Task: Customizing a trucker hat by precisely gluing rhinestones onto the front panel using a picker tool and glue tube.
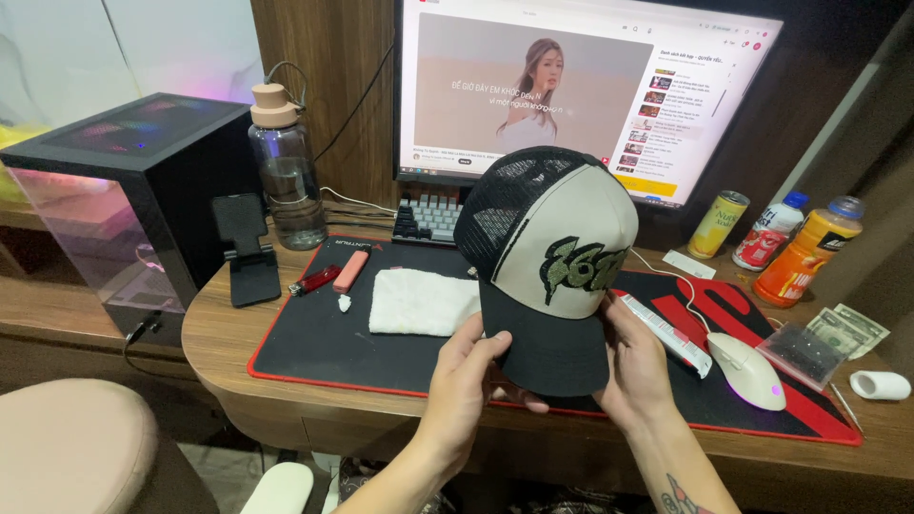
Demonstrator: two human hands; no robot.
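I have both hands on a trucker cap (547, 252), held up above the front edge of the worktop (221, 335) with its brim pointing down towards me; my left hand (464, 381) grips the black brim from the left, thumb on top and fingers curled beneath; my right hand (636, 366) clasps the brim's right side, thumb up against the cream front panel; the cap has a dark embroidered patch on that panel and black mesh at the back; under it lies a black desk mat (314, 343) with a red border; on the mat, left of the cap, a folded white cloth (419, 302), a pink eraser-like bar (351, 270) and a red lighter (314, 281); right of my hands a long thin packet (666, 333) and a white mouse (747, 369); further back a keyboard (428, 219) under a lit monitor (581, 90); a water bottle (284, 169), phone stand (245, 249) and PC case (124, 190) at left; a yellow can (718, 225), two drink bottles (790, 246) and banknotes (847, 328) at right
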